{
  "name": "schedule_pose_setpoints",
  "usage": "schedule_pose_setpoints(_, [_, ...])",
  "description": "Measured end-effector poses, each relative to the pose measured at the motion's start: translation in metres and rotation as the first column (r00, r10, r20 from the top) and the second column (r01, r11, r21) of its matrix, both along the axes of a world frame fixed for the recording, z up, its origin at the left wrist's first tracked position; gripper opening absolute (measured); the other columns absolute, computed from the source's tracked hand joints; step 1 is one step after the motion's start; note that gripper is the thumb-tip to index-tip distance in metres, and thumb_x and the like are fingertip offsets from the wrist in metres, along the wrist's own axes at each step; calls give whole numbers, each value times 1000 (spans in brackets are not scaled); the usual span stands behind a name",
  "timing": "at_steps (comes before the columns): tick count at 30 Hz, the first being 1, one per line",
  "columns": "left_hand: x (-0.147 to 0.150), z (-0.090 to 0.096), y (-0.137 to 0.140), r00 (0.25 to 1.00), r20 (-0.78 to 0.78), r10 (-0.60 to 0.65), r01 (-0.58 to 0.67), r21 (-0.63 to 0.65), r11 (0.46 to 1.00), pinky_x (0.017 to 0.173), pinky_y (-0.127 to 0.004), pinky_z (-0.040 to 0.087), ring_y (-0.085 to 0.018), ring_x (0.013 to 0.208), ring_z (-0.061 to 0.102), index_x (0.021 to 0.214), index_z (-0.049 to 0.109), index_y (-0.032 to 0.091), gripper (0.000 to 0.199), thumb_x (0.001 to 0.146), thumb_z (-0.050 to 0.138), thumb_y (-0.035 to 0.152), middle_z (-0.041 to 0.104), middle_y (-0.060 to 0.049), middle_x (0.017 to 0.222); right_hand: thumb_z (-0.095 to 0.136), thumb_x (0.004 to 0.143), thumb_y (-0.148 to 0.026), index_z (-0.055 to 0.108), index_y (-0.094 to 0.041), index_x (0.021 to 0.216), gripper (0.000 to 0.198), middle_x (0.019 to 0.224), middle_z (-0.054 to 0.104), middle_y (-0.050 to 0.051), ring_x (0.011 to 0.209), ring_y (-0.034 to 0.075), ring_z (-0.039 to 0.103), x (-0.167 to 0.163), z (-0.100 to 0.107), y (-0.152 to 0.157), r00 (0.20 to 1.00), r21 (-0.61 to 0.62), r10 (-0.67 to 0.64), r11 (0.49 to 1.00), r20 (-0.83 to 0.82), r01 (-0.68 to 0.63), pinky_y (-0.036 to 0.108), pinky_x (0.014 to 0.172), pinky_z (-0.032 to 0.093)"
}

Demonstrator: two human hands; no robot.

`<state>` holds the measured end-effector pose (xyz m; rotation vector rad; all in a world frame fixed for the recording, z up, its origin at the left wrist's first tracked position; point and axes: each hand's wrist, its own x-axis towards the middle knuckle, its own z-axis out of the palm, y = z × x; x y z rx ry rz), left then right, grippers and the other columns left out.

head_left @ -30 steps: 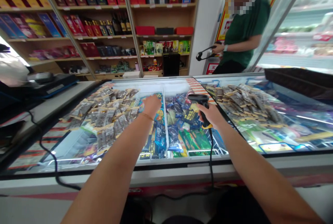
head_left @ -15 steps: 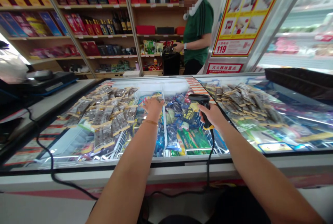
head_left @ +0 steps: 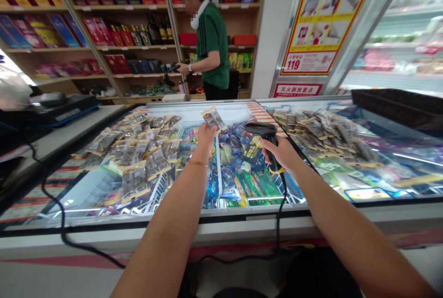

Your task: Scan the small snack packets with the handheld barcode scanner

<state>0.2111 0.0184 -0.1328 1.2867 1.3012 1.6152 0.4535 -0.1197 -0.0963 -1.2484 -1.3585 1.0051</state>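
My left hand (head_left: pixel 206 133) is closed on the lower edge of a small clear-and-tan packet (head_left: pixel 213 119), tilted up above the glass top of the chest freezer (head_left: pixel 238 106). In my right hand (head_left: pixel 277 152) is a black barcode scanner (head_left: pixel 262 129) with a yellow trim, its cable hanging down over the freezer's front edge. The fingers wrap its handle, and its head points left toward the packet. Similar packets lie in a spread-out pile (head_left: pixel 138 146) on the glass at the left, and another heap (head_left: pixel 321 134) lies at the right.
Bagged goods (head_left: pixel 254 182) show in wire baskets under the glass. A black tray (head_left: pixel 398 106) sits at the right, a scale (head_left: pixel 65 109) on the left counter. A loose black cable (head_left: pixel 64 215) runs down the left. Behind the freezer, a person in green (head_left: pixel 214 49) stands by shelves.
My left hand, earlier low over the glass, now holds a packet raised and tilted. The scanner has shifted slightly left. The person behind has moved left.
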Motion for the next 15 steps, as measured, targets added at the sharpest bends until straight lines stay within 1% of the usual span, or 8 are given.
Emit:
schedule_pose_setpoints(3, [2,1,-3,994,43,-99,98,26,995,87,-28,53,-21,101,71,90,64,18,15,76,65,21,78,-7,101,75,79,-52,53,-20,80,38,58,60,-3,38,12,55,-3,1,-3,996,18,52,998,68,-53,24,39,43])
schedule_pose_setpoints(9, [4,2,-6,997,0,-74,74,-34,997,88,-31,54,-22,100,71,89,66,19,15,74,68,23,77,-5,95,71,83,-51,52,-20,77,36,54,59,-2,38,12,55,-8,2,-7,977,48,41,998,207,-52,24,40,44])
schedule_pose_setpoints(15, [6,3,-7,997,7,-82,83,-41,996,88,-30,54,-21,100,71,89,66,18,16,74,69,22,77,-6,96,69,84,-49,52,-20,76,35,56,60,-1,38,12,55,-7,2,-6,972,65,37,996,233,-53,25,41,44])
